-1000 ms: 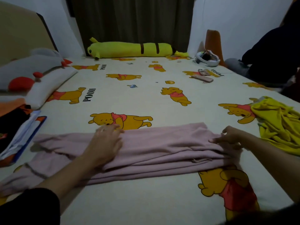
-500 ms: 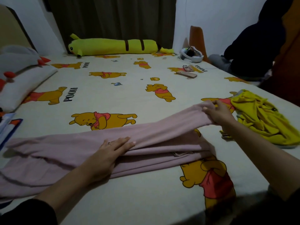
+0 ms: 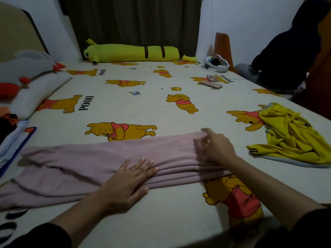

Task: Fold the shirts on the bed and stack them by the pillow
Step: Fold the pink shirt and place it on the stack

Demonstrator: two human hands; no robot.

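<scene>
A pink shirt [image 3: 86, 163] lies across the near part of the bed as a long folded strip with several layers. My left hand [image 3: 129, 178] presses flat on its middle with straight fingers. My right hand [image 3: 213, 147] rests on the strip's right end with loosely spread, blurred fingers; I cannot tell if it pinches cloth. A crumpled yellow shirt [image 3: 293, 135] lies at the right. A white pillow [image 3: 32, 93] sits at the left edge, with folded dark and orange clothes [image 3: 7, 120] beside it.
The bed sheet [image 3: 143, 104] has bear prints. A long yellow plush toy [image 3: 132, 52] lies along the far edge. A phone [image 3: 211, 84] and a white headset [image 3: 216, 64] sit far right. A person in dark clothes [image 3: 286, 56] sits at the right. A white-and-blue item [image 3: 16, 140] lies near left.
My right hand lifted the shirt's right end off the bed, carried it over to the left and laid it down on the strip. My left hand slid right along the middle.
</scene>
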